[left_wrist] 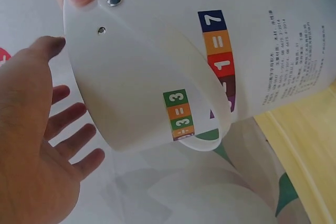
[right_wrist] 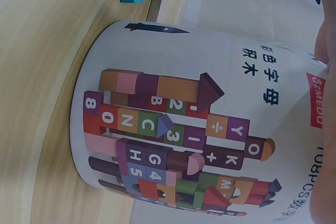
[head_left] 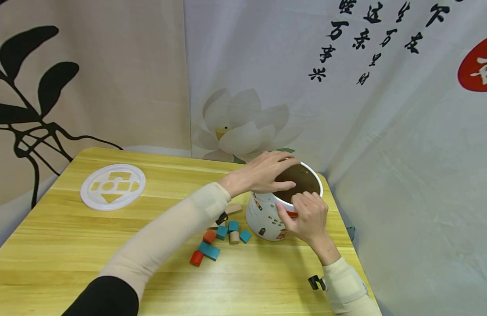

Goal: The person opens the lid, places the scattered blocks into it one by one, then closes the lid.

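Observation:
A white bucket (head_left: 265, 219) printed with colourful block pictures stands at the back right of the table; its brown inner wall shows through the uncovered top. My left hand (head_left: 267, 173) reaches over the opening, fingers extended. In the left wrist view, that hand (left_wrist: 42, 114) has spread fingers beside the bucket's rim. My right hand (head_left: 308, 215) grips the near rim, thumb outside and fingers curled over the edge. Part of the right hand (right_wrist: 323, 187) borders the right wrist view. Whatever lies at the bucket's bottom is hidden.
Several loose blocks lie left of the bucket, among them a red cylinder (head_left: 196, 258), a teal block (head_left: 209, 250), an orange block (head_left: 209, 237) and a plain wooden cylinder (head_left: 234, 237). A white round lid with shaped cutouts (head_left: 140, 184) lies at the back left. Curtains hang behind the table.

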Demonstrator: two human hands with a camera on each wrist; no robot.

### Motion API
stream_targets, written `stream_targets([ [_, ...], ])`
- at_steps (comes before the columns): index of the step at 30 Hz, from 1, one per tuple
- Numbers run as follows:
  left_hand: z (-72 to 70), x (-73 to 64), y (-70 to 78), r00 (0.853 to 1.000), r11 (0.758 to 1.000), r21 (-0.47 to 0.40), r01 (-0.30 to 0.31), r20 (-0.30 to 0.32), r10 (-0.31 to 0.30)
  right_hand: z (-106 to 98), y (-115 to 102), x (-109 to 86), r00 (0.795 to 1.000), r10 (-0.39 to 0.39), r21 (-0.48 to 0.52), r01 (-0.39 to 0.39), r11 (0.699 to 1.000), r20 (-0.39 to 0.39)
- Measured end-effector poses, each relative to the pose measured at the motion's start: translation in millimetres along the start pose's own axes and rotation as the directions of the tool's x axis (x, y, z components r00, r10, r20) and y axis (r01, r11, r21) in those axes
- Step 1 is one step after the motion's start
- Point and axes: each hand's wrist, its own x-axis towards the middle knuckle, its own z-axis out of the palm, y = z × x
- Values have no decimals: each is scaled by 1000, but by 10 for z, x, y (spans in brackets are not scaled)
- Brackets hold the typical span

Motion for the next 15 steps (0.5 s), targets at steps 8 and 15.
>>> stream_targets([
  [8,-11,-204,-56,1000,1000,21,16,-9,-16,1,4,13,1000,-9,0,9,1000,-9],
  [15,-35,-491,-139,999,999,-5,33,-18,-33,-10,4,9,1000,-5,-3,5,1000,-1],
])
